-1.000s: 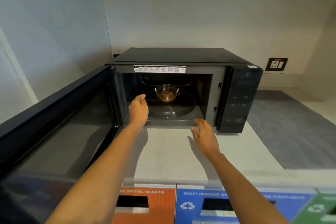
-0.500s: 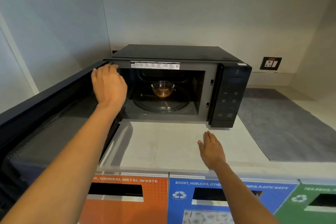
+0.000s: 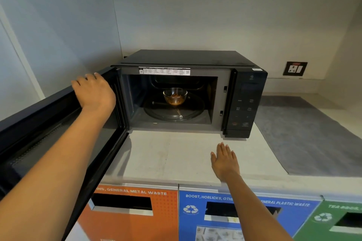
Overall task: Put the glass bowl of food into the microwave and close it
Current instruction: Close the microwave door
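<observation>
A black microwave (image 3: 248, 92) stands on a white counter with its door (image 3: 49, 123) swung wide open to the left. Inside, a small glass bowl of brown food (image 3: 175, 97) sits on the round glass turntable (image 3: 192, 111). My left hand (image 3: 94, 92) lies over the top edge of the open door near the hinge, fingers draped across it. My right hand (image 3: 224, 162) hovers flat and holding nothing above the counter, in front of the microwave's control panel.
The white counter (image 3: 166, 156) carries a grey mat (image 3: 305, 137) to the right. A wall socket (image 3: 294, 68) sits behind. Below the counter edge are orange (image 3: 137, 219), blue (image 3: 195, 219) and green (image 3: 340, 219) waste bin fronts. Walls close in on the left and back.
My left hand left the microwave cavity and moved left onto the top edge of the open door. My right hand drew back toward me over the counter. The bowl stayed on the turntable.
</observation>
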